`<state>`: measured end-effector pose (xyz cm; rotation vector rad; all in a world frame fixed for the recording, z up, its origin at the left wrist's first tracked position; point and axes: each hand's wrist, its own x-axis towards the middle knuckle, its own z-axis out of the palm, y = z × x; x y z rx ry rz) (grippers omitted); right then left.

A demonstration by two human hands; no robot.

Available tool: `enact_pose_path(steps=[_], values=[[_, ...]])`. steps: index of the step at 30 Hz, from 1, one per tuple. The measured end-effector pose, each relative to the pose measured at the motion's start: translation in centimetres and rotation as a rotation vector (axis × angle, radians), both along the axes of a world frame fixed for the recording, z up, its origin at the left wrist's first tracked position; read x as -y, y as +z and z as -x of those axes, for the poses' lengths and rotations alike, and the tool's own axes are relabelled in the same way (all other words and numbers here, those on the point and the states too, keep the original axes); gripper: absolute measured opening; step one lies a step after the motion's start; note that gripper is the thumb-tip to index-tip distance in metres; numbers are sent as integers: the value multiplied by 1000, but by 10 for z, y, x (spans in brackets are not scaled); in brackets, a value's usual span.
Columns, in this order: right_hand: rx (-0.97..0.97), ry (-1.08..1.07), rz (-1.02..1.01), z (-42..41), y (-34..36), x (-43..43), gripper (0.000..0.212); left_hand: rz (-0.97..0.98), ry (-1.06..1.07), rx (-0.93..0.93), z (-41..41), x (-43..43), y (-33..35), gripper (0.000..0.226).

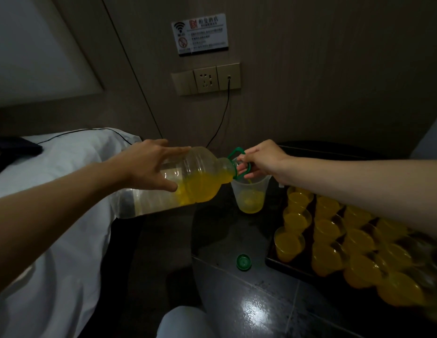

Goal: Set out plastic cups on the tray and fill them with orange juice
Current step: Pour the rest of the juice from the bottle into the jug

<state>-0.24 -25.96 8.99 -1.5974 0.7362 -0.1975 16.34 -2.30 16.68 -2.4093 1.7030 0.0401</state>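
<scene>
- Dim room with a brown wall (310,69) carrying one sign (200,34) and one socket panel (206,79); one dark cable (224,113) hangs from the panel.
- One bed (54,215) with white sheets lies on the left, and a dark tabletop (224,235) stands just beside it on the right.
- One dark tray (281,264) sits on the right part of the tabletop, packed with small clear cups (295,222) of orange juice. More than a dozen show, all filled; the right side blurs, so the exact count cannot be told.
- One clear jug (250,191) stands on the tabletop just left of the tray's far end, with juice in its lower part.
- One green cap (243,262) lies open side up on the tabletop near the tray's near left corner.
- One large clear bottle (200,176) is held tipped on its side above the bed's edge and the tabletop. Its mouth is over the jug, and the juice is pooled toward the neck.
- Left grip (149,167): arm reaching forward, fingers spread over the top of the bottle's body and thumb curled beneath, clasping it.
- Right grip (259,159): arm coming in from the right above the tray, fingers hooked through the one green handle (237,152) at the bottle's neck, holding it.
</scene>
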Motion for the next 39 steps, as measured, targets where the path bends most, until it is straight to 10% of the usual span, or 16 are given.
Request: enact_pose_path(steps=[39], values=[[59, -18, -36, -1, 9, -8, 16, 14, -39, 43, -3, -1, 20, 108]])
